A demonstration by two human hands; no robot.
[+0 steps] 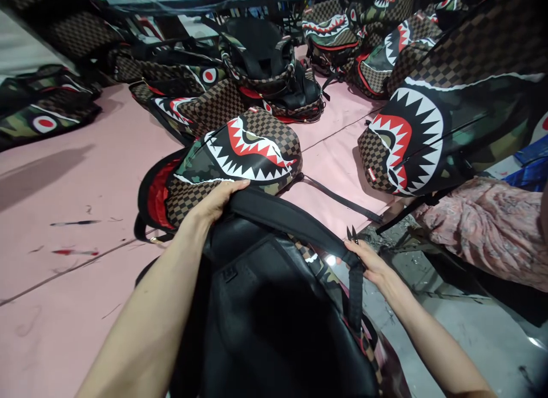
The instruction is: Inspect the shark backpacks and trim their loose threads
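Observation:
A black backpack [265, 295] lies back side up in front of me, its padded shoulder strap [291, 214] stretched across its top. My left hand [218, 201] grips the strap's upper end, thumb laid along it. At the strap's lower end, beside the webbing, my right hand [366, 260] is closed round the strap. Small dark thread snips [351, 234] stick up from that same hand, points upward. Just beyond the strap rests another backpack [252, 149] with a shark-mouth print, checks and camouflage, its red lining showing.
Several more shark-print backpacks [192, 109] lie across the pink table [64, 187]. A pen [76, 222] and a red-and-white marker-like item [76, 252] are at left. At right, a person in a floral garment [488, 226] is beside a large shark-print backpack [466, 118].

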